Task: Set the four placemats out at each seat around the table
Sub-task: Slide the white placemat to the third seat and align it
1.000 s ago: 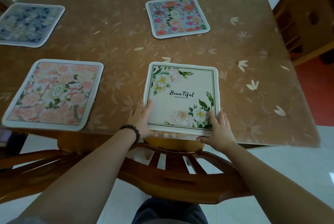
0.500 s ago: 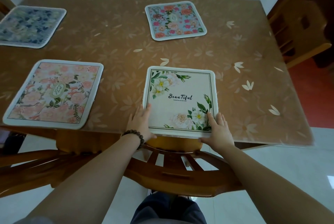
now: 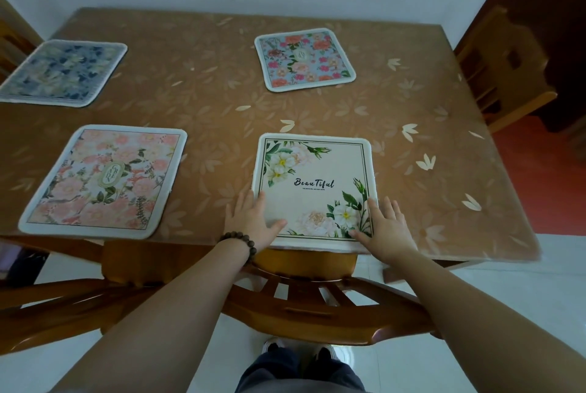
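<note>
Four mats on the desk (image 3: 222, 101) right now, brown cover with pale petal shapes all over it. The white mat (image 3: 314, 170), the one that says "Beautiful" with white flowers in two corners, sits at about 6 o'clock, its near edge right along the desk's near edge. Both hands are flat on it. Left hand (image 3: 253, 221) lies on the near left corner, fingers (image 3: 244, 202) spread wide and pointing to 12, thumb resting on the mat; there's a bead bracelet (image 3: 237, 240) on that wrist. Right hand (image 3: 385, 227) is on the near right corner, also open and flat, its fingers half on the mat's edge and half on the desk. Neither hand is gripping anything, just pressing down.

The pink mat (image 3: 104, 180) is at 9 o'clock from the white one, well apart, also along the near edge. The blue-pink mat (image 3: 304, 58) is at 12 o'clock toward the far side. The dark blue mat (image 3: 63, 72) is far off at 10 o'clock by the left edge.

A wooden chair (image 3: 310, 304) back is tucked under the near edge, straight below the white mat. Another chair (image 3: 504, 66) stands off the right side at 2 o'clock.
</note>
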